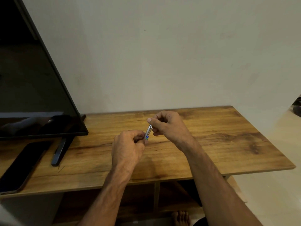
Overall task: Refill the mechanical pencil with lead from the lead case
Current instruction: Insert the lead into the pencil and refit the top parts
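Mechanical pencil (148, 131), silvery with seemingly blue-green trim, pinched between both hands.

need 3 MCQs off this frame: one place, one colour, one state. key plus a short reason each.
1. Where is the phone?
A) on the table, left of the TV foot
B) on the shelf below
C) on the floor

2. What colour is the barrel of the pencil?
A) red
B) silver
C) black

3. How is the pencil held?
A) it lies loose on the table
B) one hand holds it
C) both hands hold it

Key:
1 A: the phone lies flat on the tabletop at the near left corner, beside the foot.
2 B: the barrel shines silver between the hands.
3 C: the left hand pinches the lower end and the right hand the upper end, above the table.
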